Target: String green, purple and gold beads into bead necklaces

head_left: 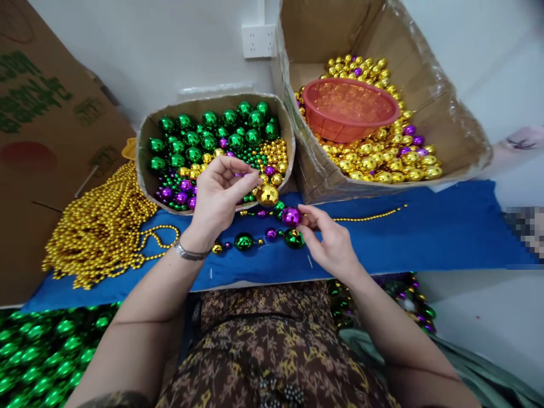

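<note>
A short run of shiny beads on a strand hangs between my two hands, just above the blue cloth. My left hand (227,190) is closed in a pinch at its upper end, by a large gold bead (268,195); its thumb and finger tips hide what lies between them. Thumb and fingers of my right hand (329,238) grip a large purple bead (291,217) lower on the strand. A small green bead (279,205) sits between these two. Below, a row of beads with a big green bead (244,242) lies on the cloth.
A cardboard box (143,184) of green, purple and gold beads stands behind my hands. To its right, a taller box (450,122) holds gold beads and a red plastic basket (352,136). Gold bead strings (102,226) heap at left on the blue cloth (425,238).
</note>
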The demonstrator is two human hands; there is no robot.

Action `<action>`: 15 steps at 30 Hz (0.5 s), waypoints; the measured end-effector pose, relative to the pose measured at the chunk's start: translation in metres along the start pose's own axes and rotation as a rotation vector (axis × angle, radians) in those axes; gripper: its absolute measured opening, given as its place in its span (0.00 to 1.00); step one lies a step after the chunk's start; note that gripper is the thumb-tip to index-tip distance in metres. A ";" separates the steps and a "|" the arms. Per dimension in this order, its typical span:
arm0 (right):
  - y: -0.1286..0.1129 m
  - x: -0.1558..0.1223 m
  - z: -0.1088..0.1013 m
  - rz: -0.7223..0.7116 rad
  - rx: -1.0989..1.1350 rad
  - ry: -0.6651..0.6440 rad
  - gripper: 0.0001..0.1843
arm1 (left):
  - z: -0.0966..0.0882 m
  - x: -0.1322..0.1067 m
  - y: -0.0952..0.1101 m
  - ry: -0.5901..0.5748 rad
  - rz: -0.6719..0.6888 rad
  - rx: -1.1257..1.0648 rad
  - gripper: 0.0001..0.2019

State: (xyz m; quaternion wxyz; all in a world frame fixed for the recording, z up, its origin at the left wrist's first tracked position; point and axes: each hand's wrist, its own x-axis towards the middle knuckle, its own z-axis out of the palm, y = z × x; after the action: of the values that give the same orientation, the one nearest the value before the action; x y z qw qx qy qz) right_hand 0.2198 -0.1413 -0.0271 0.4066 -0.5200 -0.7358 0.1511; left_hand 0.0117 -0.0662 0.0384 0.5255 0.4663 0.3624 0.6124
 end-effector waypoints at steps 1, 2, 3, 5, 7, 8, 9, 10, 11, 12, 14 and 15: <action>-0.002 0.005 -0.006 -0.017 0.005 0.012 0.20 | 0.006 0.003 0.005 -0.006 0.018 0.005 0.11; -0.005 0.009 -0.012 -0.031 0.013 0.023 0.20 | 0.010 0.005 0.009 -0.013 0.036 0.011 0.11; -0.008 0.013 -0.017 -0.040 0.024 0.031 0.20 | 0.014 0.007 0.012 -0.018 0.055 0.016 0.10; -0.012 0.020 -0.025 -0.045 0.047 0.050 0.20 | 0.020 0.011 0.018 -0.024 0.090 0.020 0.09; -0.013 0.022 -0.027 -0.033 0.077 0.072 0.20 | 0.024 0.011 0.020 -0.026 0.111 0.009 0.08; -0.011 0.021 -0.025 -0.021 0.101 0.080 0.21 | 0.026 0.010 0.020 -0.027 0.113 -0.004 0.08; -0.007 0.019 -0.022 -0.004 0.128 0.082 0.21 | 0.027 0.007 0.018 -0.031 0.106 -0.019 0.07; -0.002 0.015 -0.018 0.018 0.157 0.081 0.21 | 0.028 0.004 0.015 -0.039 0.090 -0.036 0.06; 0.004 0.010 -0.012 0.047 0.184 0.081 0.21 | 0.029 0.001 0.011 -0.050 0.067 -0.051 0.05; 0.011 0.004 -0.006 0.082 0.207 0.083 0.21 | 0.030 -0.003 0.005 -0.067 0.039 -0.058 0.05; 0.026 -0.011 0.009 0.152 0.246 0.090 0.21 | 0.031 -0.012 -0.009 -0.109 -0.017 -0.046 0.06; 0.034 -0.019 0.017 0.179 0.264 0.088 0.21 | 0.031 -0.015 -0.017 -0.130 -0.036 -0.030 0.07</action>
State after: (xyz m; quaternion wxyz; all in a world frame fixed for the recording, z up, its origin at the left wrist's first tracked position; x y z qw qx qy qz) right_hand 0.2313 -0.1411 -0.0679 0.4881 -0.5314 -0.6420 0.2593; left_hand 0.0467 -0.0794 0.0289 0.5657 0.4907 0.3268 0.5765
